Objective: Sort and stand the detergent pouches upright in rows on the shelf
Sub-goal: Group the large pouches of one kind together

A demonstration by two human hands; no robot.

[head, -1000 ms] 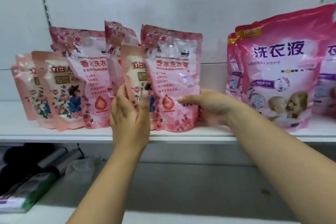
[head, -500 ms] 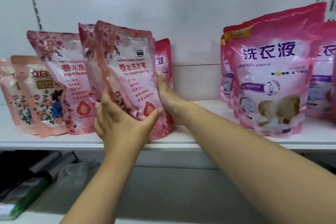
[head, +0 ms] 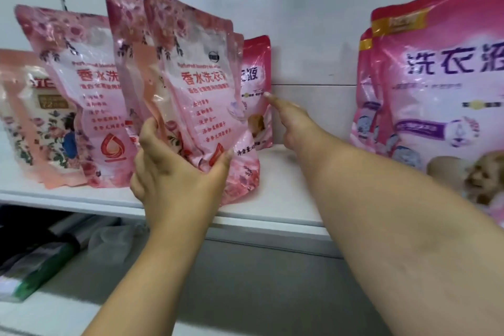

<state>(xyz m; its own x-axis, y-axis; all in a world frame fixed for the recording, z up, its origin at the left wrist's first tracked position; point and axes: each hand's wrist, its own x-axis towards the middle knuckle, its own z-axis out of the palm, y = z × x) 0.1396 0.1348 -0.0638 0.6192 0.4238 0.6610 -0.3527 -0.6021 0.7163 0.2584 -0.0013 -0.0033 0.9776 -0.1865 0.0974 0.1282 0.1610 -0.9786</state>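
The left hand (head: 174,174) grips the lower part of a rose-printed pink detergent pouch (head: 201,95), thumb and fingers curled round its sides, holding it tilted leftward at the front of the white shelf (head: 286,199). The right hand (head: 294,123) reaches behind it, an extended finger touching a small darker pink pouch (head: 257,84) standing at the back; its other fingers are hidden. Large magenta pouches (head: 441,84) stand well apart to the right.

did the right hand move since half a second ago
Yes. The right hand has left the rose pouch that the left hand grips, and now reaches back to the small pink pouch by the shelf's back wall.
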